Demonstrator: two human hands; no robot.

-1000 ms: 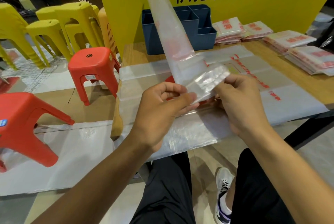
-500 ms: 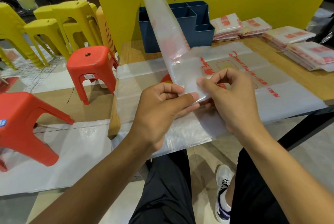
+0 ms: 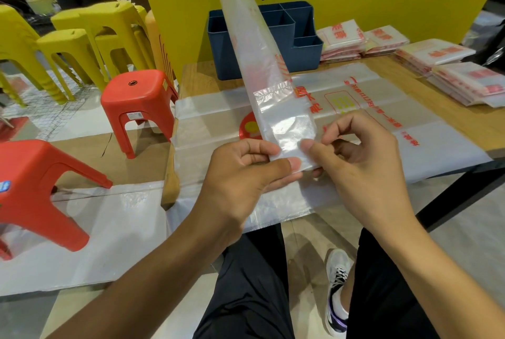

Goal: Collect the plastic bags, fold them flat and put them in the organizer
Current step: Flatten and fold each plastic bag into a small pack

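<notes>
Yellow board (image 3: 451,2) backs my wooden desk (image 3: 196,76), where a big clear sheet (image 3: 426,142) lies spread flat under my hands, with the blue organizer (image 3: 303,51) at the far edge and stacks of folded bags (image 3: 464,81) to its right. I see the plastic bag (image 3: 254,46), folded into a long narrow strip, standing tilted up above the desk in front of the organizer. My left hand (image 3: 240,174) and right hand (image 3: 363,163) both pinch its lower end, fingers (image 3: 295,165) curled, thumbs on top.
</notes>
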